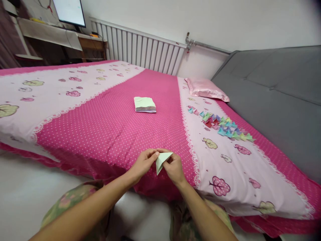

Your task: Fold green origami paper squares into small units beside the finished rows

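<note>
A pale green sheet of folded origami paper (pixel 162 158) is held between both hands over the near edge of the bed. It has a triangular shape with one point hanging down. My left hand (pixel 144 163) pinches its left side, thumb on top. On the other side, my right hand (pixel 173 167) grips it with bent fingers, some of them hidden behind the paper. Farther off on the pink dotted bedspread (pixel 112 124) lies a stack of square paper (pixel 144 104), a pale green sheet uppermost. Rows of small folded paper boats (pixel 222 124) in several colours sit to the right.
A shiny pink pillow (pixel 207 89) rests by the grey padded headboard (pixel 273 90). Behind the bed are a white radiator (pixel 137 45) and a pipe (pixel 210 46). At the far left, a desk (pixel 50 35) bears a lit monitor (pixel 69 12).
</note>
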A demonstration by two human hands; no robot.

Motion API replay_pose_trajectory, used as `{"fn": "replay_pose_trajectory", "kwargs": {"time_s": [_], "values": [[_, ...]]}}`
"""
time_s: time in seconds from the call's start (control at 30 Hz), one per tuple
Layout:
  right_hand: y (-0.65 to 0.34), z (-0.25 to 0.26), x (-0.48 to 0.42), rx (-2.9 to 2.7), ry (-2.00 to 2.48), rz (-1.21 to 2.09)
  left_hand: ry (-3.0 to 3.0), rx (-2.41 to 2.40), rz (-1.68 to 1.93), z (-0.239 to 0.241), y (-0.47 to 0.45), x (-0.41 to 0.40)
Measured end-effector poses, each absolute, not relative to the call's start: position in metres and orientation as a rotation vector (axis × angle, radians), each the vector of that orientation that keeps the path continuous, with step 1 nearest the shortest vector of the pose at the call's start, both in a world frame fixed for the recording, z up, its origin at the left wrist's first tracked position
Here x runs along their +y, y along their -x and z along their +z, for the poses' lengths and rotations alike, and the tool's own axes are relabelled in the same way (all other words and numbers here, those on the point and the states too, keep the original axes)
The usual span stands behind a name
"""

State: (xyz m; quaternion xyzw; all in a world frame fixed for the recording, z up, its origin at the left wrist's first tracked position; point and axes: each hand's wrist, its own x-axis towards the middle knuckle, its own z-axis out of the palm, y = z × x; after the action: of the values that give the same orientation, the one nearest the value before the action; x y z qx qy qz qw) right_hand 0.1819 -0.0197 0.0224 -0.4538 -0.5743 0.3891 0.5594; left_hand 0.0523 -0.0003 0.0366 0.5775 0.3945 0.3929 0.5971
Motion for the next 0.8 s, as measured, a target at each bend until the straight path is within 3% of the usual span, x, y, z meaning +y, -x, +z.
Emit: {"fn": "replay_pose_trajectory", "kwargs": {"time_s": [0.13, 0.27, 0.8], "values": [[-0.182, 0.020, -0.018, -1.330, 1.151, 0.847, -1.706, 1.146, 1.114, 0.036, -0.048, -0.001], [-0.184, 0.019, -0.017, -1.337, 1.242, 0.765, -1.860, 1.072, 1.140, 0.040, -0.047, -0.008], [-0.178, 0.024, -0.022, -1.455, 1.346, 0.470, -1.742, 1.061, 1.115, 0.030, -0.054, -0.015]]}}
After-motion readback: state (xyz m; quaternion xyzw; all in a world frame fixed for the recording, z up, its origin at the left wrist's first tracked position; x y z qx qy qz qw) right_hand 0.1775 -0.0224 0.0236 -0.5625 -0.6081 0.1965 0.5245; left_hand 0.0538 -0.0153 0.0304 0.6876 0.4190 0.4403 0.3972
